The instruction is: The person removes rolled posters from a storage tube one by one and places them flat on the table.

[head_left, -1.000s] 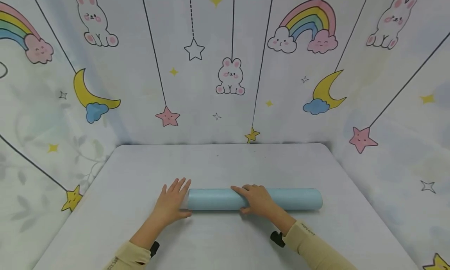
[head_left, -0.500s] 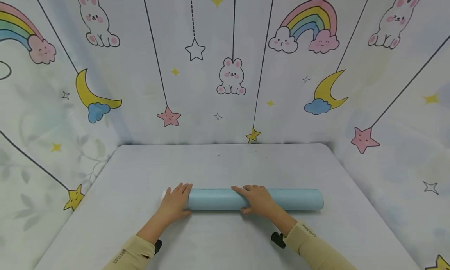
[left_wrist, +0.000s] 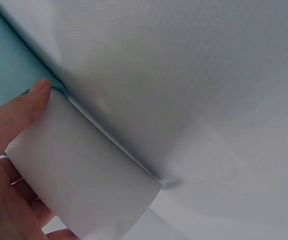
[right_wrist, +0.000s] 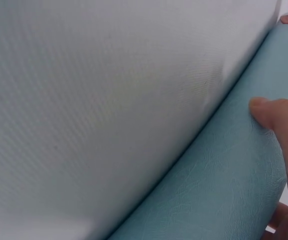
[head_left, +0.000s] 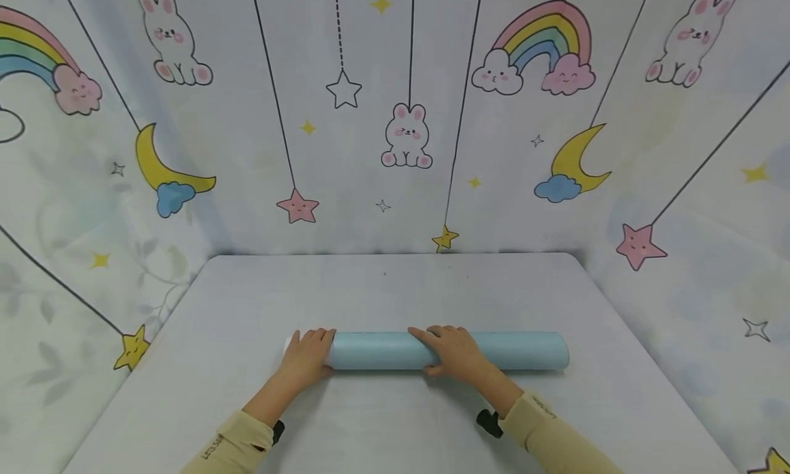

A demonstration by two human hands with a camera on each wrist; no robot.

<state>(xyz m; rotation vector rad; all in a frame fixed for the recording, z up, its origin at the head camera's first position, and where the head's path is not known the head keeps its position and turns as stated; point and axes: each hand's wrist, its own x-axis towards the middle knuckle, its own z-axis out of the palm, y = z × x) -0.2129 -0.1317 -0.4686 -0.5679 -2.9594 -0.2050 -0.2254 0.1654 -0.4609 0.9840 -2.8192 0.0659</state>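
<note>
A light blue roll [head_left: 382, 351] of leathery, wrinkled sheet lies crosswise on the white table. Out of its left end sticks a smooth white tube-shaped piece [left_wrist: 88, 165], mostly covered by my left hand [head_left: 306, 357] in the head view. That hand grips the white piece, thumb [left_wrist: 41, 92] at the border with the blue sheet and fingers wrapped round the other side. Near the middle of the roll, my right hand [head_left: 455, 352] holds the blue sheet, fingers over the top and thumb [right_wrist: 269, 112] on the near side. The inside of the roll is hidden.
The white table [head_left: 395, 295] has rounded far corners. Walls [head_left: 370, 42] printed with rabbits, stars, moons and rainbows close it in at the back and sides. A black strap piece [head_left: 489, 423] shows below the right sleeve.
My left hand has come down from a spread pose beside the roll's left end and curled round the white piece. The right hand and the roll stay nearly in place.
</note>
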